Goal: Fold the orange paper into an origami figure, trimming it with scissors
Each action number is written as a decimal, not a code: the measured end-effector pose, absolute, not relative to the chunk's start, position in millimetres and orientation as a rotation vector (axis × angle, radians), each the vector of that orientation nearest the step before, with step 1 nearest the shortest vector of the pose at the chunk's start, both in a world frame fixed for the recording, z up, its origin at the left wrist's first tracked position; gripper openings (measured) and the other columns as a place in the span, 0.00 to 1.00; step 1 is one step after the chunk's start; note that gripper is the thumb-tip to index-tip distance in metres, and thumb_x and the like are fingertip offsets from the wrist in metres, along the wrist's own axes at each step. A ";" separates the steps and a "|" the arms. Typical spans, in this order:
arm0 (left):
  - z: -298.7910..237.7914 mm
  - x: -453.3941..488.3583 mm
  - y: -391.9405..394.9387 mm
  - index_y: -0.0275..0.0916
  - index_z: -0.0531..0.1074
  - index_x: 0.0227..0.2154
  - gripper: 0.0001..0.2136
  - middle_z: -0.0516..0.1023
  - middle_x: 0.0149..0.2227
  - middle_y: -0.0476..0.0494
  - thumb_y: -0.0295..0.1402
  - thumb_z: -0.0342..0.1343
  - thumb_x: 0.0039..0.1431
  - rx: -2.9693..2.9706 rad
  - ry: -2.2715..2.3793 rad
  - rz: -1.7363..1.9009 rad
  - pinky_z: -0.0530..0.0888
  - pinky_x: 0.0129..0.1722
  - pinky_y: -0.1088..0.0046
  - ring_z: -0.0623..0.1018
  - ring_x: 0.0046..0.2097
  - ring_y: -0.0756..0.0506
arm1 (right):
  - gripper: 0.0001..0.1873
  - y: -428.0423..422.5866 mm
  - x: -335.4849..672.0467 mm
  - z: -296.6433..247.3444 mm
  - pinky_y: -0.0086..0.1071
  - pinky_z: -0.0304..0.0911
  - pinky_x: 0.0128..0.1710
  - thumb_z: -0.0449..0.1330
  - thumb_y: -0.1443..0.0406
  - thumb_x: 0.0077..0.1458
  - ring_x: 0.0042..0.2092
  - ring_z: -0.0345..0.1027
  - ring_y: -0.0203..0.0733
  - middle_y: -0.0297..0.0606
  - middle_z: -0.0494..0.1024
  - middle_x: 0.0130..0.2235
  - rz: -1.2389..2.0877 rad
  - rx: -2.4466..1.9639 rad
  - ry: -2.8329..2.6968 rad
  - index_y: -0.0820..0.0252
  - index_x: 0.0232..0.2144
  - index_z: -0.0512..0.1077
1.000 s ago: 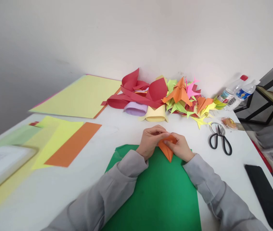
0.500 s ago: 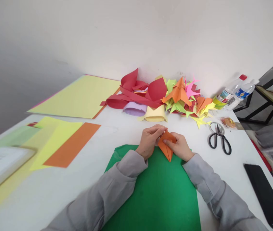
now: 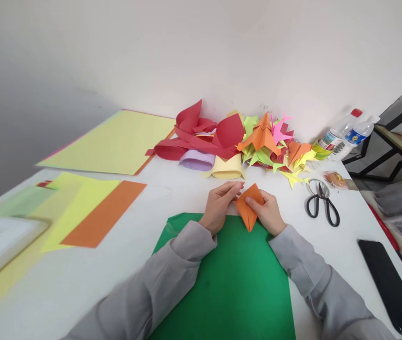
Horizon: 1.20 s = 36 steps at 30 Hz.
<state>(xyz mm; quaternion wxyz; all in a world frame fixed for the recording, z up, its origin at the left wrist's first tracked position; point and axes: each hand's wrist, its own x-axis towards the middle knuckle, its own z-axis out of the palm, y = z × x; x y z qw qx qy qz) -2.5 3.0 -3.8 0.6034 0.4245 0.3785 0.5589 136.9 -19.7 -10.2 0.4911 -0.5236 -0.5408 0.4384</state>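
A small kite-shaped piece of folded orange paper (image 3: 249, 212) is held up over the far edge of a green sheet (image 3: 236, 278). My right hand (image 3: 270, 215) pinches it from the right, thumb pressed on its front face. A crease runs up from its lower point. Just left of the paper is my left hand (image 3: 219, 205), its fingers stretched toward the paper's upper left edge. It does not grip the paper; whether a fingertip brushes the edge, I cannot tell.
Behind are red paper loops (image 3: 190, 134), a purple paper ring (image 3: 197, 160) and a pile of folded paper shapes (image 3: 262, 137). Scissors (image 3: 321, 203), bottles (image 3: 338, 132) and a black phone (image 3: 390, 285) lie right. Left are orange paper (image 3: 105, 215) and a white box (image 3: 4, 245).
My left fingers have come off the top of the orange paper. In my right hand the paper has turned slightly, so its upper corner now shows above the fingers.
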 end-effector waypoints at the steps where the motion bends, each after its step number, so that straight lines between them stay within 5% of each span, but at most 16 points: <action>1: -4.4 -2.6 3.0 0.38 0.79 0.30 0.12 0.73 0.32 0.46 0.41 0.62 0.46 1.036 0.905 1.313 0.67 0.31 0.75 0.69 0.31 0.51 | 0.14 -19.0 137.1 -10.6 0.32 0.61 0.30 0.62 0.56 0.45 0.28 0.63 0.38 0.34 0.73 0.27 1.059 -1.261 -1.252 0.62 0.28 0.71; 6: -8.5 -0.8 0.3 0.38 0.79 0.30 0.10 0.65 0.25 0.50 0.37 0.64 0.43 1.321 0.977 1.273 0.66 0.25 0.75 0.66 0.27 0.52 | 0.17 -18.6 138.3 -11.3 0.31 0.61 0.28 0.62 0.53 0.45 0.28 0.63 0.37 0.34 0.73 0.27 1.042 -1.228 -1.090 0.62 0.29 0.72; 11: -9.4 1.2 -1.2 0.38 0.79 0.28 0.08 0.70 0.27 0.47 0.36 0.61 0.46 1.341 0.930 1.170 0.69 0.27 0.73 0.70 0.29 0.50 | 0.18 -18.7 141.0 -12.4 0.31 0.61 0.28 0.60 0.50 0.48 0.27 0.63 0.38 0.33 0.71 0.25 1.069 -1.194 -1.124 0.61 0.26 0.71; 15: -8.7 0.6 1.0 0.37 0.79 0.25 0.07 0.71 0.26 0.47 0.35 0.63 0.43 1.262 0.956 1.275 0.68 0.28 0.74 0.70 0.28 0.50 | 0.23 -17.1 144.2 -15.0 0.36 0.65 0.37 0.50 0.48 0.55 0.36 0.68 0.43 0.39 0.75 0.32 1.030 -1.138 -1.128 0.61 0.31 0.72; 19: -7.9 0.6 2.1 0.36 0.78 0.25 0.08 0.72 0.26 0.47 0.35 0.64 0.42 1.159 0.957 1.338 0.69 0.28 0.74 0.70 0.28 0.50 | 0.20 -17.2 143.4 -12.0 0.37 0.65 0.42 0.56 0.50 0.50 0.40 0.69 0.44 0.39 0.76 0.37 1.069 -1.137 -1.164 0.59 0.37 0.70; 25: -4.1 0.3 1.1 0.35 0.78 0.24 0.09 0.74 0.26 0.47 0.36 0.64 0.42 1.144 0.960 1.271 0.68 0.32 0.73 0.71 0.30 0.50 | 0.18 -20.0 136.8 -8.0 0.36 0.66 0.38 0.65 0.56 0.40 0.35 0.69 0.41 0.36 0.76 0.34 1.091 -1.136 -1.201 0.58 0.34 0.69; 30: -6.2 0.1 1.2 0.34 0.77 0.24 0.11 0.73 0.23 0.48 0.38 0.63 0.43 1.165 0.955 1.185 0.67 0.29 0.73 0.69 0.27 0.50 | 0.19 -23.4 138.6 -8.2 0.33 0.65 0.31 0.64 0.53 0.43 0.32 0.67 0.40 0.36 0.75 0.32 1.116 -1.199 -1.287 0.58 0.35 0.70; 36: -9.8 1.2 1.9 0.34 0.77 0.25 0.13 0.76 0.25 0.46 0.40 0.65 0.40 1.058 0.980 1.203 0.69 0.30 0.71 0.71 0.28 0.48 | 0.22 -18.4 143.0 -12.9 0.32 0.62 0.28 0.51 0.48 0.54 0.28 0.64 0.38 0.37 0.74 0.29 1.096 -1.176 -1.198 0.59 0.34 0.72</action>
